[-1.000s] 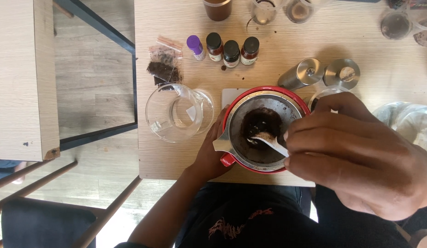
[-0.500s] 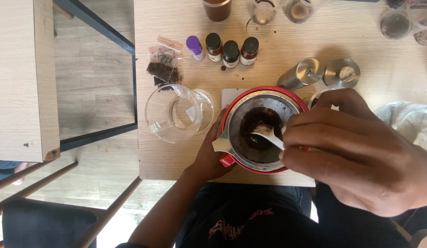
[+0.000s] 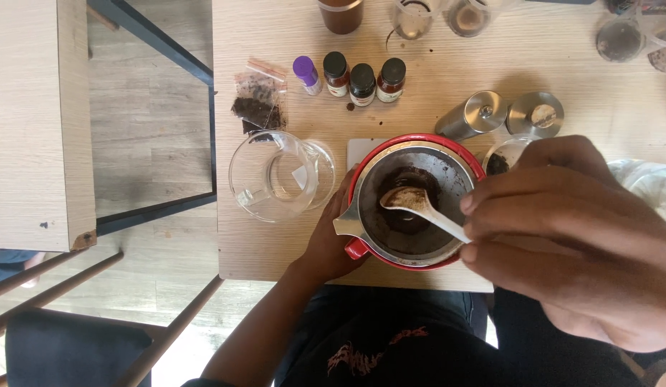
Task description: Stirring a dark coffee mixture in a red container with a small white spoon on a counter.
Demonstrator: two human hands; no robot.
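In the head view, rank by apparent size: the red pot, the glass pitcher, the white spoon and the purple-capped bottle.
1. Red pot
2. Glass pitcher
3. White spoon, its handle partly hidden by the right hand
4. Purple-capped bottle

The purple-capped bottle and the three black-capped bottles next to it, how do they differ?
The purple-capped bottle has a purple lid and a pale body; the three black-capped bottles have black lids and dark brownish contents. The purple-capped bottle leans at a slant, while the black-capped bottles look straighter. The purple-capped bottle sits at the left end, nearest the small plastic bag. All are small, capped, and stand in one row on the wooden table, untouched by either hand.
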